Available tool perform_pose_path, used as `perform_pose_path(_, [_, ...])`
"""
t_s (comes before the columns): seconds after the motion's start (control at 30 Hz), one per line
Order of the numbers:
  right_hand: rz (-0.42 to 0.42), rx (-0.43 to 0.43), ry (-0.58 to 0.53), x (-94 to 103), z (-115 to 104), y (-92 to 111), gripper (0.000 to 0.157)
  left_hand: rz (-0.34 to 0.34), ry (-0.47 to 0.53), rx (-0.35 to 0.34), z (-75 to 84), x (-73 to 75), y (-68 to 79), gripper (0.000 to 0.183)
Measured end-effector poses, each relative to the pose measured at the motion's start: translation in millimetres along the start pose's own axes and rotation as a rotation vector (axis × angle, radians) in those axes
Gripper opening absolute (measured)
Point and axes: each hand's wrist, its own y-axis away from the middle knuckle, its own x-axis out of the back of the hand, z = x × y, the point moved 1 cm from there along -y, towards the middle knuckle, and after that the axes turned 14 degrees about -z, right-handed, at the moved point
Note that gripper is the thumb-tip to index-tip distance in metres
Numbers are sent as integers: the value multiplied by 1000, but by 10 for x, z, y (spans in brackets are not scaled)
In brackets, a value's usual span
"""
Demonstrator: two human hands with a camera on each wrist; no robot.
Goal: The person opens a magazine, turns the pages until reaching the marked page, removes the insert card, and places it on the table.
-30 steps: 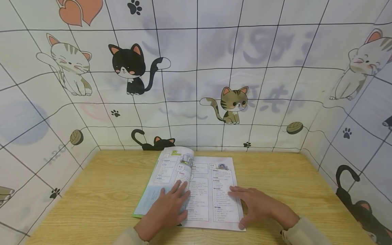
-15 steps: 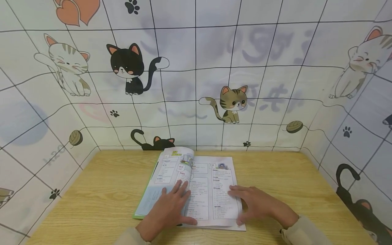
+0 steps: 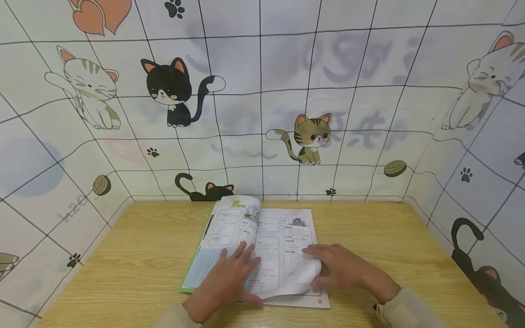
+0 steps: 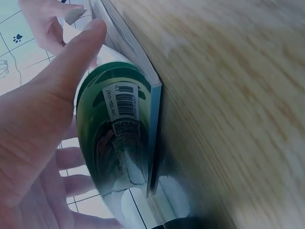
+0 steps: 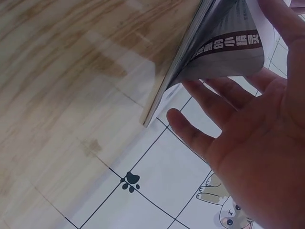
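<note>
An open magazine [image 3: 270, 255] lies on the wooden table, its left-hand pages bowed up toward the spine. My left hand [image 3: 229, 278] rests on the left page near the spine with fingers spread and the thumb along the bottom edge. Below that hand, in the left wrist view, the green back cover [image 4: 124, 105] curves up and shows a barcode. At the right edge my right hand [image 3: 348, 269] pinches a page [image 3: 301, 278], whose lower corner is lifted and curled. The right wrist view shows the underside of that page [image 5: 228, 47], with dark-banded print, between thumb and fingers.
The wooden table [image 3: 135, 255] extends to both sides of the magazine. A white gridded sheet [image 3: 254, 109] printed with cartoon cats stands behind it, and similar panels close off the left and right sides.
My right thumb has moved up and in from the corner, and the right page's lower corner has risen and curled. My left thumb has stretched out along the bottom edge.
</note>
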Motion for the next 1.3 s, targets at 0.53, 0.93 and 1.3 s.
perform_pose_path(0.53, [126, 89, 24, 130, -88, -3, 85, 221, -42, -315, 16, 80, -20, 93])
perform_pose_path(0.93, [131, 80, -122, 129, -74, 37, 61, 262, -231, -340, 72, 100, -42, 94])
perform_pose_path(1.3, [160, -12, -127, 108, -20, 23, 77, 236, -366, -258, 36, 96, -38, 59])
